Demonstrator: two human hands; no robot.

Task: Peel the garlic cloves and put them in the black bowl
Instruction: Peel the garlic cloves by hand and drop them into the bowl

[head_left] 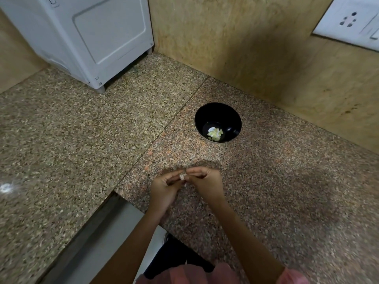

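Observation:
A small garlic clove (182, 177) with papery skin is pinched between the fingertips of both hands, just above the speckled granite counter. My left hand (164, 188) holds it from the left, fingers curled. My right hand (206, 181) pinches it from the right. The black bowl (225, 113) stands on the counter beyond my hands, toward the wall. Several pale peeled cloves (215, 134) lie at its bottom.
A white appliance (86, 37) stands at the back left of the granite counter (82, 130). Yellowish stone walls (256, 48) close the corner behind the bowl, with a white power socket (350, 19) at top right. The counter's front edge drops off at bottom left.

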